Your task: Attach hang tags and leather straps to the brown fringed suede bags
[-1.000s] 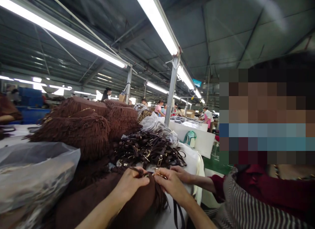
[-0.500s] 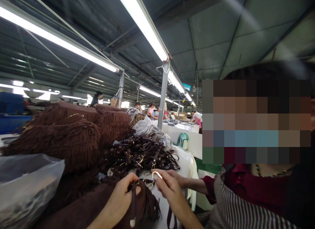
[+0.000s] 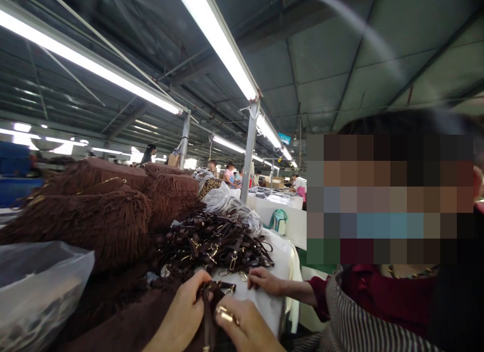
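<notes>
Both hands now lower, right hand (image 3: pixel 242 326) closed over strap (image 3: pixel 207 316), left hand (image 3: pixel 187 311) alongside

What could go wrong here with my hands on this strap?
1. The left hand and right hand pinch the strap at the frame's bottom edge, barely in view, so the gold clasp might slip or nip a finger.
2. The strap pile lies right behind; loose ends may snag.
3. A co-worker's hand rests close by and could get bumped.
</notes>
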